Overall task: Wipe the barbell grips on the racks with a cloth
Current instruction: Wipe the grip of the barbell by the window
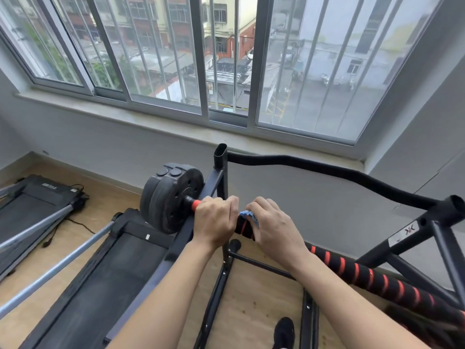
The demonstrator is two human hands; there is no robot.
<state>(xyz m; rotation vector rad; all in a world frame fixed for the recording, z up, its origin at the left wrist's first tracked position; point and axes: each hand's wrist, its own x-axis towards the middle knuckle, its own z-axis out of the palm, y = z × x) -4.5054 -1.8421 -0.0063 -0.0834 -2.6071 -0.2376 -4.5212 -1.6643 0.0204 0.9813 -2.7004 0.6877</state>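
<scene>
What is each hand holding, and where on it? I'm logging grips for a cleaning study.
Left hand grips the black-and-red striped barbell bar beside the black weight plates; right hand presses a blue cloth around it.

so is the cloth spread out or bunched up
Bunched up. Only a small crumpled blue wad of the cloth shows, pressed onto the bar under the right hand.
</scene>
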